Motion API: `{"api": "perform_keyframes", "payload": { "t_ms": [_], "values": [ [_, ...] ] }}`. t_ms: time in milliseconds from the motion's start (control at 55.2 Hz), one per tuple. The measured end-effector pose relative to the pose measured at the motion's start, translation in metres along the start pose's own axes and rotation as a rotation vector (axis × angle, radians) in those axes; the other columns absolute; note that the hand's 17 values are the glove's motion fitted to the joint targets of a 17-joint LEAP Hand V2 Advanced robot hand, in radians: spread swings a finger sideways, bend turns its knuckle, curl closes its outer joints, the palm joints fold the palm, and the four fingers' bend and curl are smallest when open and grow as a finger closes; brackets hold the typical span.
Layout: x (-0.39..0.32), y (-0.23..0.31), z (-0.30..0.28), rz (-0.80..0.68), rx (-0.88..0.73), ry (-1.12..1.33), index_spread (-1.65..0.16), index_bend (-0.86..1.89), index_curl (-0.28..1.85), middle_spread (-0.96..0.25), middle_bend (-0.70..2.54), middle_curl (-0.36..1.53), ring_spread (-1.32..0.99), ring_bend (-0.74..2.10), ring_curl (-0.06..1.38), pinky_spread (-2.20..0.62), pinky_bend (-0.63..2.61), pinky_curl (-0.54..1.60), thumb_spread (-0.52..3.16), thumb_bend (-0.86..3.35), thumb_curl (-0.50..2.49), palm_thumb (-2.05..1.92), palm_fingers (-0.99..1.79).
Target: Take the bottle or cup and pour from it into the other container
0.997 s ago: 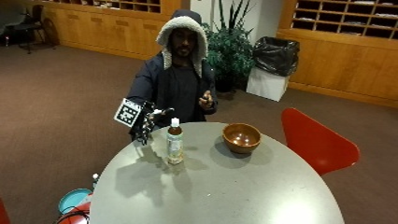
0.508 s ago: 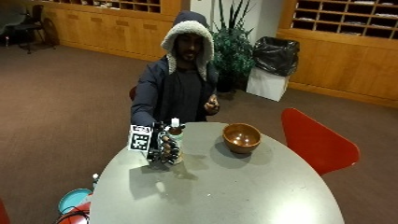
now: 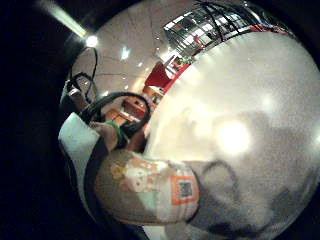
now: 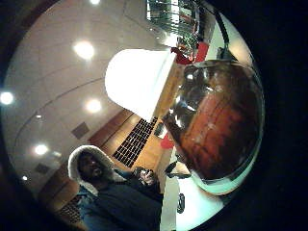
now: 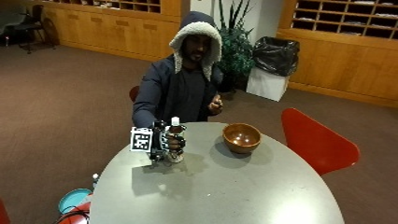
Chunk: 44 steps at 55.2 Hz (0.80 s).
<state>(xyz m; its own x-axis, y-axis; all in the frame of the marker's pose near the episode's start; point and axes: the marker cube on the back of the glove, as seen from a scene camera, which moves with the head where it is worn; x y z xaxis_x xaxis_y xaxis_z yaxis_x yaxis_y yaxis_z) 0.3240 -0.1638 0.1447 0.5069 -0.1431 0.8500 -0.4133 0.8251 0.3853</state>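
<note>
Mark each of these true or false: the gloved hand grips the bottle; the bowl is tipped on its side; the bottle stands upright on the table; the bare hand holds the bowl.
The right hand grips the bottle: true.
The bowl is tipped on its side: false, it sits upright on the table.
The bottle stands upright on the table: true.
The bare hand holds the bowl: false, it is raised near the person's chest, apart from the bowl.

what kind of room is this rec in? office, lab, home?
Probably an office or institutional common room, not a home. Signs: wood-panelled walls with pigeonhole shelving, a lined trash bin beside a potted plant, carpet, and a round grey table with a red chair.
</note>
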Motion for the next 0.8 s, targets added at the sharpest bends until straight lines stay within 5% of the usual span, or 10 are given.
{"api": "perform_keyframes", "payload": {
  "t_ms": [344,471,798],
  "values": [
    [-0.067,-0.009,0.012,0.028,-0.073,0.096,-0.27,0.12,0.29,-0.22,0.33,0.45,-0.18,0.71,0.44,-0.08,0.47,0.37,0.47,-0.04,0.62,0.89,1.19],
    [-0.1,-0.012,0.032,-0.114,-0.148,0.17,-0.27,0.12,0.29,-0.22,0.33,0.46,-0.18,0.71,0.44,-0.09,0.47,0.37,0.45,-0.04,0.64,0.89,1.19],
    [-0.16,-0.037,0.096,-0.197,-0.393,0.544,-0.26,0.12,0.29,-0.22,0.32,0.47,-0.18,0.71,0.44,-0.1,0.48,0.38,0.43,-0.04,0.66,0.89,1.19]
  ]
}}
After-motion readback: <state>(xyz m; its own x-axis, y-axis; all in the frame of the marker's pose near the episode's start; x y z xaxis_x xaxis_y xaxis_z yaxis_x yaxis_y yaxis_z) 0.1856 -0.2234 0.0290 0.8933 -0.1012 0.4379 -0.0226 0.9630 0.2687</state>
